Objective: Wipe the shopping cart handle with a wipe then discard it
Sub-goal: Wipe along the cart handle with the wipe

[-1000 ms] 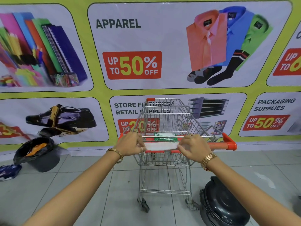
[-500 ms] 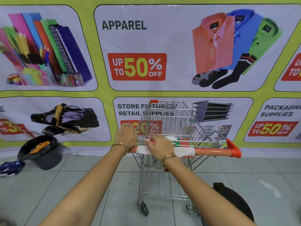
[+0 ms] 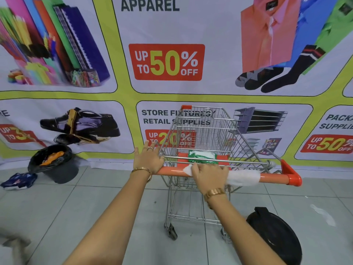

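Observation:
A metal shopping cart (image 3: 206, 131) stands in front of me with an orange handle (image 3: 275, 177) running left to right. A white wipe (image 3: 242, 176) is draped along the handle's middle and right part. My right hand (image 3: 209, 175) presses on the wipe's left portion, fingers curled over the bar. My left hand (image 3: 148, 159) rests flat on the handle's left end with its fingers spread. A green and white wipes pack (image 3: 202, 156) lies on the cart's orange child seat.
A dark bin lined with a black bag (image 3: 53, 163) stands on the floor at the left by the banner wall. A black round lid or bin (image 3: 275, 236) lies on the tiles at the lower right. A blue item (image 3: 19, 180) lies far left.
My right hand has slid left along the handle over the wipe, then a little back toward the middle. My left hand has opened flat on the left end.

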A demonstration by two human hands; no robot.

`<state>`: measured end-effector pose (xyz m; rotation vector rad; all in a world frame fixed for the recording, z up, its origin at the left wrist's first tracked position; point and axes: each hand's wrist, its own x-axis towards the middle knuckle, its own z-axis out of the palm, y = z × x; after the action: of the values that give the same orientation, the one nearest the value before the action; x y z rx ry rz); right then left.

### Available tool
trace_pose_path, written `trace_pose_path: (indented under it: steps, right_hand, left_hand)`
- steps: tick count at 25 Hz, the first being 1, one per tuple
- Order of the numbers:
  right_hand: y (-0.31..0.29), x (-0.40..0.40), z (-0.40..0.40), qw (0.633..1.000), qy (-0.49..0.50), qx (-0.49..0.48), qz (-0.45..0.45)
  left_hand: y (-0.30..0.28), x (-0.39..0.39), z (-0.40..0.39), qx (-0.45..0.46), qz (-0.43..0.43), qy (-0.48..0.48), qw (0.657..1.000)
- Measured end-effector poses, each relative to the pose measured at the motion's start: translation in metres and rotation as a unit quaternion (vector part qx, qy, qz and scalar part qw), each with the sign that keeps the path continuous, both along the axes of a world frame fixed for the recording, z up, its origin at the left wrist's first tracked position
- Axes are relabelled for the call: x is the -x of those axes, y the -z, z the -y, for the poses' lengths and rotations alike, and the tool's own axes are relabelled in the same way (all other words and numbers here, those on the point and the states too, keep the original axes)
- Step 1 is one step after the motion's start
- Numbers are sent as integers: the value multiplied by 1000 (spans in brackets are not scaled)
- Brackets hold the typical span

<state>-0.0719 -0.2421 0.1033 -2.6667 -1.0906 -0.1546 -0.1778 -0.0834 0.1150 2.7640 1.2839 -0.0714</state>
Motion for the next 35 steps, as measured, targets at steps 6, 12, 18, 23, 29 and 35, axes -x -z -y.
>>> trace_pose_path:
  steps: [6,12,18,23,29,35]
  right_hand:
    - [6,14,-11,993,-108,16,49]
    - [4,-7,15,1000,11,10,16]
    - [-6,14,-20,990,-120,67,15]
    - [0,-33,34,996,-16,88,22]
    - [-8,12,-11,992,-69,108,-12]
    - [-5,-21,27,996,-35,87,-7]
  left_hand:
    - [3,7,-3,-16,-7,30,999]
    - [4,3,5,-28,-7,59,998]
    - [4,5,4,-27,-21,26,999]
    - [3,2,3,-6,-36,11,999]
    - [4,0,11,-28,-60,12,998]
    - [4,4,10,-19,-31,11,999]
